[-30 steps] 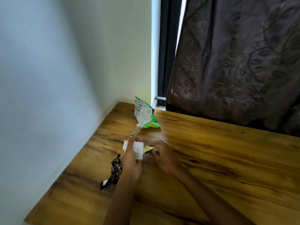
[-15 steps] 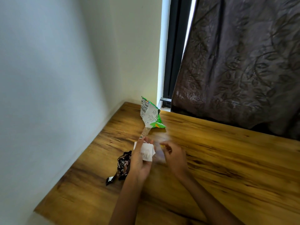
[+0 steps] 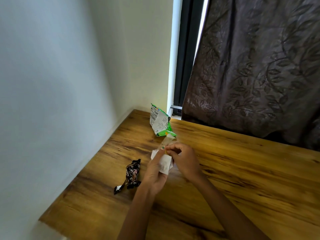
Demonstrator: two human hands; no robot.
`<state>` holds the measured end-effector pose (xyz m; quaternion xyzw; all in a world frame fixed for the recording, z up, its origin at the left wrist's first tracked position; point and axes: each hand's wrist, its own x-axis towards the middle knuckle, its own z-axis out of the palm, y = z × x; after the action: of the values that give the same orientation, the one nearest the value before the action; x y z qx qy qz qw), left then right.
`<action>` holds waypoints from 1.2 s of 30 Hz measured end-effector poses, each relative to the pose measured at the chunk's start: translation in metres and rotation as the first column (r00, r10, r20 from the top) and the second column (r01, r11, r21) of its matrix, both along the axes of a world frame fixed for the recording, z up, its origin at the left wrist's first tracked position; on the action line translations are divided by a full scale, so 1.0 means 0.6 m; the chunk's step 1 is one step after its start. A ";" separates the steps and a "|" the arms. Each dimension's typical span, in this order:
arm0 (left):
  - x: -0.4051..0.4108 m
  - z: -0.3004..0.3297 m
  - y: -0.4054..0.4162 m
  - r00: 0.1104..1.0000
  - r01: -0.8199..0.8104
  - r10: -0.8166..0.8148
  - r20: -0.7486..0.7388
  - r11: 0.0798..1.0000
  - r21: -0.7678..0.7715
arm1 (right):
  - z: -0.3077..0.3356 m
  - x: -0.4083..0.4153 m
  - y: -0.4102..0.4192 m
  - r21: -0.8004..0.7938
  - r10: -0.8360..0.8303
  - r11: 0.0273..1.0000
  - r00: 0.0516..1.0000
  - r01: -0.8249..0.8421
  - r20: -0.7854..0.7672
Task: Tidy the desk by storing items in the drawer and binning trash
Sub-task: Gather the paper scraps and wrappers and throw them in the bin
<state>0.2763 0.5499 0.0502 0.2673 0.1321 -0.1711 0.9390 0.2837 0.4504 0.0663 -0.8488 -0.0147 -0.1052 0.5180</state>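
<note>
Gripping white paper (long axis away), left hand; right hand pinches it.

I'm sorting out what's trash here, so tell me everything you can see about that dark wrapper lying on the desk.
The dark wrapper is a crumpled brown-black snack wrapper of glossy foil-like film with pale lettering too small to read. It looks empty and flattened, twisted along its length, one torn end showing a white inner face. It lies on the wooden desk near the wall, just left of the left hand; the hand does not appear to grip it.
</note>
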 end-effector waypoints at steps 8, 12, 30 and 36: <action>-0.002 0.020 0.019 0.990 -0.130 0.135 -0.032 0.984 0.124 | 0.005 0.000 0.012 -0.083 -0.106 0.990 0.993 0.111 0.060; 0.004 0.034 0.074 0.960 -0.279 0.278 0.020 0.956 0.089 | -0.005 -0.019 0.034 -0.019 -0.056 0.998 0.997 0.058 0.061; -0.078 -0.015 0.222 0.753 -0.553 0.630 -0.189 0.762 0.338 | -0.111 -0.078 0.213 -0.528 0.369 0.755 0.918 -0.388 -0.147; -0.084 -0.019 0.197 0.800 -0.518 0.572 -0.181 0.811 0.272 | -0.137 -0.089 0.168 -0.424 0.349 0.862 0.932 -0.280 0.094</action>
<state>0.2262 0.6683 0.0391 0.2904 0.3399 0.0896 0.8900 0.2302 0.5513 -0.0156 -0.9112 -0.2182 -0.0848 0.3389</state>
